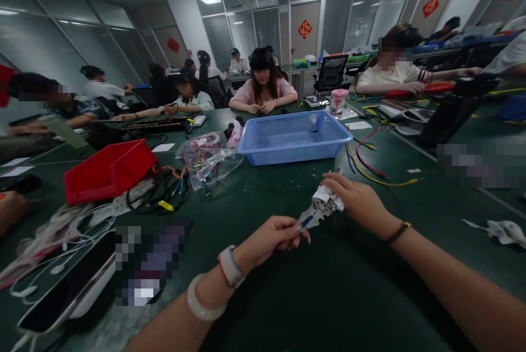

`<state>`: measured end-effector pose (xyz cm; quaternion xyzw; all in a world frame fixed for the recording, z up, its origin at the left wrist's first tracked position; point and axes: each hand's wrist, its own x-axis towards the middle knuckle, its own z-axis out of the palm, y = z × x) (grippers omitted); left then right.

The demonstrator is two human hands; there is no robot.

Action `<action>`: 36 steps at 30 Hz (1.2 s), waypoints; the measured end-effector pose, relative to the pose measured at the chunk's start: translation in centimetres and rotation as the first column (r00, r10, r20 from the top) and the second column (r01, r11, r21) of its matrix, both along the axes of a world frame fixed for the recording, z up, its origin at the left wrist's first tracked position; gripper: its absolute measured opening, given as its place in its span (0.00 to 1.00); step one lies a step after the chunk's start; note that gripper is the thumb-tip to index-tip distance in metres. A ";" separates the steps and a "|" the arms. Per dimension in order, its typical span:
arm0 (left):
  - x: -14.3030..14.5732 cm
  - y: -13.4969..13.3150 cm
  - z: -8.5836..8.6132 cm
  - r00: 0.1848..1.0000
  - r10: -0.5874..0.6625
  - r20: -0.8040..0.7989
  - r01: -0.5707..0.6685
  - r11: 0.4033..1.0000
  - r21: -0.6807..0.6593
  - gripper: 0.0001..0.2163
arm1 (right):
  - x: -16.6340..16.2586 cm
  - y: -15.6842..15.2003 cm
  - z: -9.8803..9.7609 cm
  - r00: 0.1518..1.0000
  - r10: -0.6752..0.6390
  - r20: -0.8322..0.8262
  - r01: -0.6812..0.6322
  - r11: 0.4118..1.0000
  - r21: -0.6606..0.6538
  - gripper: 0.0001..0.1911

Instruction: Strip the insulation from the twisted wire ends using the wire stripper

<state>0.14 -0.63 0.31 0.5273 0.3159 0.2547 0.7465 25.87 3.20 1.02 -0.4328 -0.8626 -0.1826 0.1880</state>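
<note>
My right hand (pixel 356 200) is closed round a metal wire-stripper tool (pixel 318 211), its handles wrapped in white tissue. The tool's jaws point left toward my left hand (pixel 273 238). That hand pinches a short blue wire (pixel 304 221) whose end sits in the tool's jaws. Both hands hover above the dark green table (pixel 337 286). A white bangle and a striped band circle my left wrist; a dark cord bracelet is on my right wrist.
A blue plastic basket (pixel 293 137) stands beyond my hands, a clear bag of wires (pixel 209 160) to its left, then a red bin (pixel 107 170) and tangled cables (pixel 162 190). Loose red and yellow wires (pixel 372 168) lie right. Several people sit around the table.
</note>
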 end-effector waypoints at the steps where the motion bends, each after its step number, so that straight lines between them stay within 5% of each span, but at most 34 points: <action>1: 0.0 0.0 -0.1 1.000 -0.002 0.003 0.002 1.000 0.000 0.12 | 0.0 0.0 0.0 1.000 -0.002 0.002 0.002 1.000 -0.001 0.19; 7: -0.1 0.1 -0.2 1.000 -0.010 -0.001 0.010 1.000 0.008 0.11 | 0.0 0.0 0.3 0.999 -0.031 0.013 0.031 0.999 -0.017 0.10; 19: -0.2 0.2 0.0 1.000 -0.017 -0.008 0.017 1.000 0.015 0.11 | 0.2 0.1 -0.3 1.000 0.001 -0.020 -0.002 0.998 -0.062 0.22; 29: 0.1 0.1 -0.3 1.000 -0.003 -0.009 0.003 0.999 -0.047 0.10 | 0.0 -0.2 0.4 0.995 -0.095 0.034 0.094 0.995 0.029 0.11; 36: 0.6 -0.2 -0.4 0.984 -0.160 0.078 0.167 0.982 -0.087 0.13 | -0.9 -1.2 0.2 0.984 -0.179 0.016 0.178 0.982 0.054 0.13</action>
